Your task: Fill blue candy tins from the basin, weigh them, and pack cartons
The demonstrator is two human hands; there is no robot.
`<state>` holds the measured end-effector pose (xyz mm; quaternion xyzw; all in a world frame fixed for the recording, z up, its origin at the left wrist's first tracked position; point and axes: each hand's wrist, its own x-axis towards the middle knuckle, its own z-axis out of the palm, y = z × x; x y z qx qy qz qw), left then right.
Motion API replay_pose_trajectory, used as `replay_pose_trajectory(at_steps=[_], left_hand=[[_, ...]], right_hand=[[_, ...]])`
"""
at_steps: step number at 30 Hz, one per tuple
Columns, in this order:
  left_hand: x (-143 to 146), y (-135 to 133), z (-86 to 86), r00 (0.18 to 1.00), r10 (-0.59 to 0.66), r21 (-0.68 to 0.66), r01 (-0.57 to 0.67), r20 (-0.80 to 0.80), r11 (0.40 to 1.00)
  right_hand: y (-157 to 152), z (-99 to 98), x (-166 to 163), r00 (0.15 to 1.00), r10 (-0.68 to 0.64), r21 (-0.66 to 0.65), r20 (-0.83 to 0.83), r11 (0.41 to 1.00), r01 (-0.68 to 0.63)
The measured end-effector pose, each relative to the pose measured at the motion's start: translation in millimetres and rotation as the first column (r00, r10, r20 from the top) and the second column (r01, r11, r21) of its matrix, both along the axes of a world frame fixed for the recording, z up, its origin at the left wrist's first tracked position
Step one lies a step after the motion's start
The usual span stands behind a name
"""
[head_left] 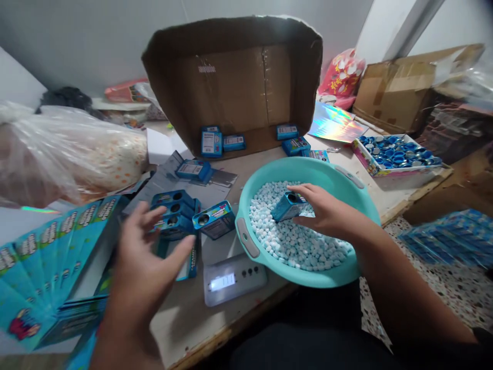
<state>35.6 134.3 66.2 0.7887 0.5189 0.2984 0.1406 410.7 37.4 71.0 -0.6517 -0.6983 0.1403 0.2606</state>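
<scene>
A big open cardboard carton [234, 82] stands on its side at the back of the wooden table [192, 313], well behind the teal basin [339, 180], with a few small blue boxes [211, 143] lying inside it. To the far left of the basin a clear plastic bag [65, 149] bulges. Left of the basin, at the table's near edge, lies a fanned stack of flat blue carton blanks [42, 257]. The basin itself sits near the table's front edge, filled with small white-and-pale-blue tablets [292, 241]. Behind it and to the right, a shallow tray of blue caps [396, 154] rests at the table's edge. Just left of the basin's handle lies a digital scale [233, 280] with a lit display, and on its platform stands one small blue box with a round hole [214, 219]. More such boxes [173, 210] cluster farther left of the basin.

The right hand [327, 213] is inside the basin, over the tablets, fingers and thumb pinching a little blue box [288, 205] whose lower end dips into them. The left hand [142, 267] hovers left of the basin over the clustered boxes, fingers spread apart, holding nothing.
</scene>
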Motion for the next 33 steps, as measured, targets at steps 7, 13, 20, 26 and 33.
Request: replay_pose_trajectory(at_steps=[7, 13, 20, 26, 33], left_hand=[[72, -3, -10.5, 0.999, -0.027, -0.102, 0.030, 0.029, 0.994], [95, 2, 31.3, 0.853, -0.302, 0.486, 0.498, -0.426, 0.719], [113, 26, 21.4, 0.682, -0.248, 0.520, 0.702, -0.688, 0.488], [109, 34, 12.4, 0.658, -0.271, 0.500, 0.727, -0.703, 0.471], [106, 29, 6.5, 0.829, -0.407, 0.545, 0.559, -0.382, 0.625]], right_hand=[[2, -0.6, 5, 0.995, -0.097, 0.081, -0.013, 0.992, 0.098], [3, 7.9, 10, 0.956, -0.269, 0.280, -0.120, 0.914, 0.293], [2, 4.9, 10, 0.943, -0.321, 0.198, -0.091, 0.922, 0.333], [2, 5.6, 10, 0.937, -0.332, 0.199, -0.105, 0.916, 0.347], [2, 4.2, 11, 0.931, -0.353, 0.179, -0.097, 0.913, 0.365]])
